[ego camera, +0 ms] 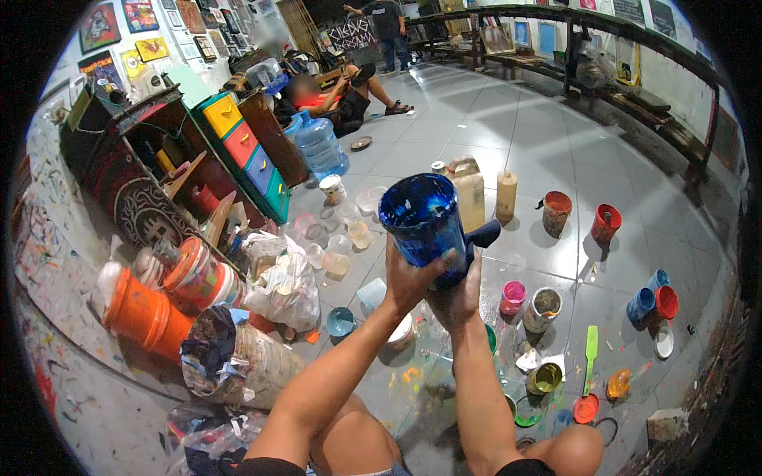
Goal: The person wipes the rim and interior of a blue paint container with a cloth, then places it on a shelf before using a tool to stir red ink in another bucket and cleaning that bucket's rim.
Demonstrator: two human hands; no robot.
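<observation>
Both my hands hold up a blue-smeared plastic tub (425,223) in front of me, its open mouth tilted so the glossy blue inside wall shows. My left hand (411,273) wraps the lower left side, with its thumb across the front. Around the base and right side is my right hand (461,288), next to a dark blue cloth or flap (483,235) that sticks out at the right. Below, on the tiled floor, stand a pink paint pot (512,297), a grey-smeared tub (543,309) and a pot of olive paint (545,378). A green spatula (590,360) touches a red lid (586,409).
A stained waste drum (256,357), orange buckets (146,309) and a white plastic bag (283,279) stand at the left. Ahead are a jerrycan (467,190), a bottle (506,196) and a blue water jug (321,144). One person reclines by the drawers (244,149); another stands farther back.
</observation>
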